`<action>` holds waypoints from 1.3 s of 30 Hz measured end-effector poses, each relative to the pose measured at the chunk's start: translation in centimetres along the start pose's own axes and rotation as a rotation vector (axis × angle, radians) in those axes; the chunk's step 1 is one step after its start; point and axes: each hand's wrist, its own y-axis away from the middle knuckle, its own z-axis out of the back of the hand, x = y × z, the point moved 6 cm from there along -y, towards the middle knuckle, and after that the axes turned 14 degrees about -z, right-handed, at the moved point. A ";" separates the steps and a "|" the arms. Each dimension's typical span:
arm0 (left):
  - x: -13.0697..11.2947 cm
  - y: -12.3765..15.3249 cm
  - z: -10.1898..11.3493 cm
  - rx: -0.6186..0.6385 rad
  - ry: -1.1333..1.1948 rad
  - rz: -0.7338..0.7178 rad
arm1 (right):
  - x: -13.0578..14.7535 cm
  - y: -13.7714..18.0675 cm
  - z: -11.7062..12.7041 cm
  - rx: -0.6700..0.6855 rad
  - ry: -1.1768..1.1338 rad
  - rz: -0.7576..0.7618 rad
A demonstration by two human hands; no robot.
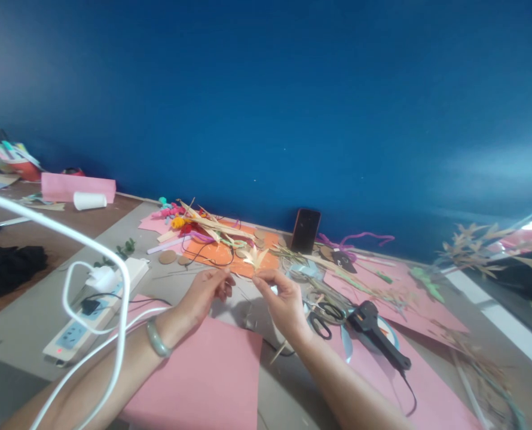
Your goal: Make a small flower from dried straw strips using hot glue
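My left hand (207, 291) and my right hand (280, 298) are held close together above the table's middle, fingers pinched. Between them they seem to hold a thin straw strip (243, 276), which is hard to make out. A green bangle (156, 338) sits on my left wrist. Just beyond the fingers lies a small star-shaped straw piece (254, 257) on orange paper (212, 251). Under my forearms lies a pink sheet (203, 376).
A black glue gun (376, 331) and scissors (322, 319) lie right of my right hand. A white power strip (91, 310) with cables sits at the left. A dark phone (305, 230) leans on the blue wall. Straw, pipe cleaners and cardboard discs litter the table.
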 end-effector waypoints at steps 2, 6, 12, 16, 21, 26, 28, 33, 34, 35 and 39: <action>-0.6 -0.1 -0.2 0.077 -0.041 -0.074 | -0.2 0.1 -0.5 0.048 0.007 0.009; -1.4 -0.1 -0.5 0.207 -0.059 -0.170 | -0.4 0.3 -1.4 0.157 -0.005 0.032; -2.3 0.0 -0.9 0.314 -0.142 -0.248 | 0.0 0.5 -1.9 0.250 -0.063 0.050; -3.1 0.2 -1.2 0.332 -0.186 -0.302 | -0.1 0.5 -2.0 0.261 -0.061 0.059; -3.7 0.4 -1.4 0.330 -0.231 -0.380 | -0.1 0.5 -2.2 0.287 -0.053 0.080; -3.5 0.3 -1.3 0.324 -0.266 -0.424 | 0.2 0.6 -2.2 0.271 -0.018 0.083; -3.3 0.3 -1.3 0.311 -0.259 -0.423 | 0.3 0.6 -2.2 0.262 -0.009 0.077; -3.0 0.6 -1.3 0.293 -0.250 -0.397 | 0.6 0.8 -2.4 0.244 0.018 0.057; -3.0 0.6 -1.2 0.286 -0.242 -0.387 | 0.6 0.9 -2.4 0.242 0.028 0.051; -3.0 0.5 -1.1 0.271 -0.231 -0.376 | 0.5 0.8 -2.3 0.237 0.039 0.044; -3.5 -0.1 -0.1 0.115 -0.219 -0.361 | 0.3 0.1 -0.8 0.104 0.033 0.019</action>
